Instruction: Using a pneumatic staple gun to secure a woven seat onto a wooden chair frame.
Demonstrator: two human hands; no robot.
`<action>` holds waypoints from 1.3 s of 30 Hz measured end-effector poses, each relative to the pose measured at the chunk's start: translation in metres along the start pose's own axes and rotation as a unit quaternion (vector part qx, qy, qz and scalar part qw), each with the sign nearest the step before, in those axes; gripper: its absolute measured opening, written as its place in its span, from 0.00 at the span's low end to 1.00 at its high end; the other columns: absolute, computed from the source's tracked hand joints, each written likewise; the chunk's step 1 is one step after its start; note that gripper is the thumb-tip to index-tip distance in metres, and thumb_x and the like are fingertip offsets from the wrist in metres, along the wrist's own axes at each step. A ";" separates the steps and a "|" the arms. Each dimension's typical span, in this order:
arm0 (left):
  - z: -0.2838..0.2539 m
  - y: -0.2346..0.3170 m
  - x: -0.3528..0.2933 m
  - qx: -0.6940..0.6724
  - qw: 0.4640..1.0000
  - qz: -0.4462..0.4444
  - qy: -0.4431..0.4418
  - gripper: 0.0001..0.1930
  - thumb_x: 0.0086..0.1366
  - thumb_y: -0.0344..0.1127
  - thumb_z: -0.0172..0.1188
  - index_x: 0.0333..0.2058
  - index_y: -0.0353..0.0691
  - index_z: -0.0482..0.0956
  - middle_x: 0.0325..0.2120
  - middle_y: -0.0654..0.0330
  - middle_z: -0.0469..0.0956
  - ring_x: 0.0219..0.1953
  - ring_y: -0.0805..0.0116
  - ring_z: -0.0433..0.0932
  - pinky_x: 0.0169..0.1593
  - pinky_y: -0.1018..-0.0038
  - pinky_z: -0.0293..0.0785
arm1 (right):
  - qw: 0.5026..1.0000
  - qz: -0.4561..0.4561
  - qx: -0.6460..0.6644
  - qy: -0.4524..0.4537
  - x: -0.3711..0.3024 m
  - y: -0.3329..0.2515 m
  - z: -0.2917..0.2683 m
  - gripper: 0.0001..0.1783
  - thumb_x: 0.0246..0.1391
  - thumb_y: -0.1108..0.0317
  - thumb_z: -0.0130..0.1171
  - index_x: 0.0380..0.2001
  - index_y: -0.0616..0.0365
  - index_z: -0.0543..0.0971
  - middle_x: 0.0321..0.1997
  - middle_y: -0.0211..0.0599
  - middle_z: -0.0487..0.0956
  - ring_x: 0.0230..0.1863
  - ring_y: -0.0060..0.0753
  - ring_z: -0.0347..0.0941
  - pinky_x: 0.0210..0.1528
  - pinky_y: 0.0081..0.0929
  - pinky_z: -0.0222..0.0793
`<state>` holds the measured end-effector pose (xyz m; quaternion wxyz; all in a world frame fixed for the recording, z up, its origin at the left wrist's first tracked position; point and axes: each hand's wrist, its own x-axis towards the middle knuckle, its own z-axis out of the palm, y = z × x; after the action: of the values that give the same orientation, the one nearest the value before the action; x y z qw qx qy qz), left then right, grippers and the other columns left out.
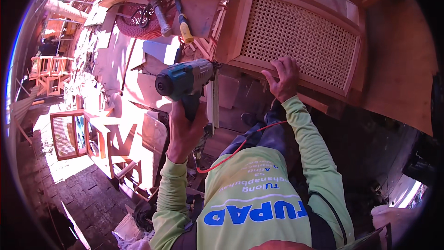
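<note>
My left hand (184,127) is wrapped round the handle of a teal and grey pneumatic nail gun (187,79). The tool's nose points right, close to the near left corner of a wooden frame (296,81). A red air hose (231,153) runs from below the handle across my front. Woven cane webbing (300,37) fills the frame. My right hand (284,78) rests on the frame's near edge, thumb apart and fingertips on the cane. Whether the nose touches the wood, I cannot tell.
Beyond the gun, a hammer (160,16) and a yellow-handled tool (185,30) lie on a board beside a red mesh basket (134,25). Wooden chair frames (99,134) stand on the brick floor at left. A broad wooden panel (397,60) is at right.
</note>
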<state>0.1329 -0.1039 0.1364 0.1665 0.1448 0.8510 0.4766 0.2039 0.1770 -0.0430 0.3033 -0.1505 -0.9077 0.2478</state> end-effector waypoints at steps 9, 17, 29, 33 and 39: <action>0.004 0.008 0.000 0.000 0.999 -0.035 -0.016 0.16 0.67 0.27 0.62 0.51 0.34 0.70 0.24 0.60 0.76 0.22 0.72 0.75 0.26 0.70 0.71 | 0.999 0.051 0.016 -0.003 0.013 -0.004 0.005 0.13 0.47 0.63 0.74 0.31 0.51 0.78 0.37 0.33 0.74 0.46 0.43 0.71 0.49 0.42 0.66; 0.006 0.005 0.008 0.011 0.999 -0.018 -0.041 0.12 0.70 0.28 0.61 0.48 0.36 0.69 0.24 0.60 0.76 0.23 0.73 0.76 0.27 0.73 0.70 | 0.984 0.052 0.076 -0.150 0.038 0.008 -0.002 0.16 0.42 0.70 0.73 0.26 0.58 0.72 0.33 0.39 0.73 0.43 0.49 0.72 0.46 0.45 0.68; 0.021 0.017 0.037 0.019 0.997 0.002 -0.080 0.20 0.68 0.29 0.61 0.57 0.36 0.67 0.29 0.51 0.80 0.26 0.58 0.81 0.33 0.61 0.77 | 0.990 0.064 0.007 -0.125 0.036 -0.004 0.007 0.13 0.42 0.73 0.69 0.27 0.57 0.73 0.34 0.40 0.73 0.44 0.50 0.74 0.47 0.49 0.67; 0.025 0.028 0.042 0.024 0.994 -0.005 -0.106 0.21 0.69 0.30 0.60 0.58 0.37 0.66 0.32 0.51 0.80 0.29 0.61 0.82 0.33 0.64 0.78 | 0.988 0.078 0.004 -0.135 0.037 -0.001 0.010 0.12 0.42 0.73 0.69 0.28 0.57 0.74 0.36 0.41 0.74 0.43 0.51 0.74 0.46 0.48 0.67; 0.029 0.033 0.049 0.020 0.991 -0.034 -0.126 0.20 0.70 0.30 0.60 0.58 0.37 0.66 0.30 0.52 0.79 0.27 0.63 0.82 0.31 0.66 0.78 | 0.991 0.066 0.023 -0.113 0.034 -0.002 0.012 0.12 0.41 0.75 0.68 0.27 0.57 0.74 0.36 0.42 0.74 0.44 0.52 0.75 0.45 0.48 0.67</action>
<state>0.1040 -0.0450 0.1431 0.2857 0.1784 0.8369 0.4314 0.1707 0.1857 -0.0341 0.1848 -0.1740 -0.9185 0.3032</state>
